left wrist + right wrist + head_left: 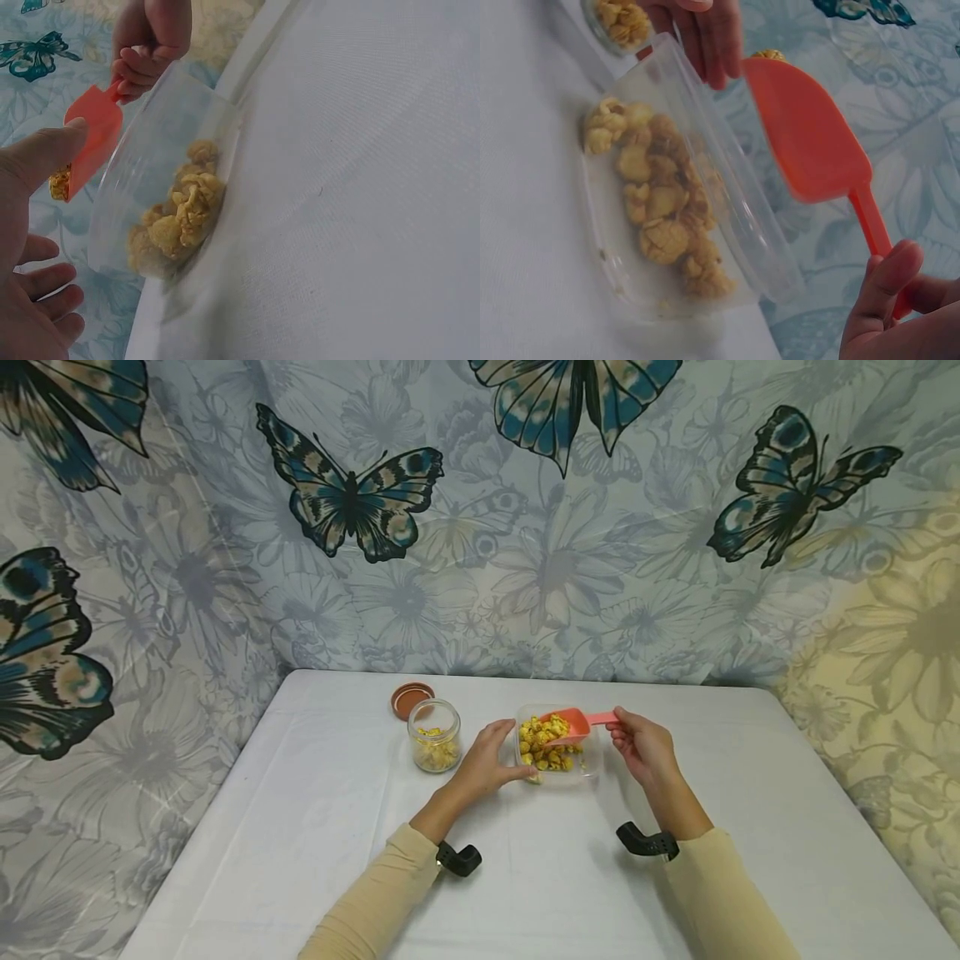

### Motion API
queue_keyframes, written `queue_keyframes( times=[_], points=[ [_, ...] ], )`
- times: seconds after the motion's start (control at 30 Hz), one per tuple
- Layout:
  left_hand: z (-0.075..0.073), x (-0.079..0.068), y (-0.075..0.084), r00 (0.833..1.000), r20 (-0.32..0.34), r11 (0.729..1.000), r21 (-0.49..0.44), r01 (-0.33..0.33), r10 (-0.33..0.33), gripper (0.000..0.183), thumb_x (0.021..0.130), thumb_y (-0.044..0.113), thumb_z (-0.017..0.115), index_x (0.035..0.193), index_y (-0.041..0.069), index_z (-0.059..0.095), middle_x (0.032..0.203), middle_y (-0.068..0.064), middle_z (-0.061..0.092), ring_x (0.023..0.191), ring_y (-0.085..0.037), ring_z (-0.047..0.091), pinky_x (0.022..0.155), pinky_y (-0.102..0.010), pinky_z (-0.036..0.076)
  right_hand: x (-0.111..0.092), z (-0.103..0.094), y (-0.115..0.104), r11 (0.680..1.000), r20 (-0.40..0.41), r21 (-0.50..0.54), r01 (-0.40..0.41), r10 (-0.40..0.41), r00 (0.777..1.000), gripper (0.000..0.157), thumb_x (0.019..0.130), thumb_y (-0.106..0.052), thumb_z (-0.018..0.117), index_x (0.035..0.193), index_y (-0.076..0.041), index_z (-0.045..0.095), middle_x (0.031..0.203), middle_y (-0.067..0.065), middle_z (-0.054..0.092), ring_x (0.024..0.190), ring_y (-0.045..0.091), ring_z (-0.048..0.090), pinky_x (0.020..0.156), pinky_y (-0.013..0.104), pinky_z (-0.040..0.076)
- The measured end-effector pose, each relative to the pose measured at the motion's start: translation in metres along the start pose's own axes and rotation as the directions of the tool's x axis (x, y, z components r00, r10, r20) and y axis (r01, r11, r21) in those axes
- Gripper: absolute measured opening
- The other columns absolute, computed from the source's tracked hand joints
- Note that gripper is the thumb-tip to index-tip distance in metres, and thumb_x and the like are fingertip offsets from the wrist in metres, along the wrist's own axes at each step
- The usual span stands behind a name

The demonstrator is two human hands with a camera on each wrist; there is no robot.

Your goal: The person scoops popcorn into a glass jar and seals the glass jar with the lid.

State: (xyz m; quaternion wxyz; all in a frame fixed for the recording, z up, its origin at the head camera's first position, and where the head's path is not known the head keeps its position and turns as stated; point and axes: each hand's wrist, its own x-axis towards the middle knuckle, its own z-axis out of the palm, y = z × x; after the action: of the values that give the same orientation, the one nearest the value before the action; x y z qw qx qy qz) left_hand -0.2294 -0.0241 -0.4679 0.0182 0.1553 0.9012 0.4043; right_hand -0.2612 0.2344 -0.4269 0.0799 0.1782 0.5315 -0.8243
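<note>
My right hand pinches the handle of a coral-red scoop held above a clear plastic container. Yellow popcorn lies in the container, and some popcorn sits in the scoop's mouth. At the container's left side is my left hand, its thumb and fingers spread apart and holding nothing. Left of that hand stands an open glass jar, with popcorn in its lower part.
A brown jar lid lies on the table behind the jar. White cloth covers the table. Close behind the table's far edge hangs a butterfly-printed curtain. A popcorn piece shows at the container's near left corner.
</note>
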Motion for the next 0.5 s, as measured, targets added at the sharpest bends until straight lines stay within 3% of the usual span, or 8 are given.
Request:
queue_keyframes(
  times=[0.3,0.5],
  points=[
    [-0.010,-0.001,0.006,1.000,-0.018,1.000,-0.009,-0.021,0.021,0.088,0.073,0.046,0.070,0.141,0.009,0.030,0.144,-0.009,0.031,0.134,-0.027,0.030,0.108,-0.043,0.031,0.001,0.006,-0.002,1.000,0.012,0.003,0.013,-0.013,1.000,0.011,0.087,-0.020,0.060,0.084,-0.010,0.065,0.063,-0.002,0.066,0.052,0.005,0.056,0.050,0.014,0.049],
    [-0.016,-0.002,0.009,1.000,-0.017,0.999,-0.035,0.002,-0.003,0.086,0.074,0.043,0.071,0.142,0.010,0.029,0.145,-0.008,0.029,0.134,-0.027,0.028,0.108,-0.044,0.031,0.000,0.010,-0.004,1.000,0.036,0.013,0.024,-0.024,0.999,0.011,0.087,-0.022,0.060,0.088,-0.011,0.064,0.066,-0.002,0.066,0.054,0.005,0.056,0.051,0.014,0.049]
  ],
)
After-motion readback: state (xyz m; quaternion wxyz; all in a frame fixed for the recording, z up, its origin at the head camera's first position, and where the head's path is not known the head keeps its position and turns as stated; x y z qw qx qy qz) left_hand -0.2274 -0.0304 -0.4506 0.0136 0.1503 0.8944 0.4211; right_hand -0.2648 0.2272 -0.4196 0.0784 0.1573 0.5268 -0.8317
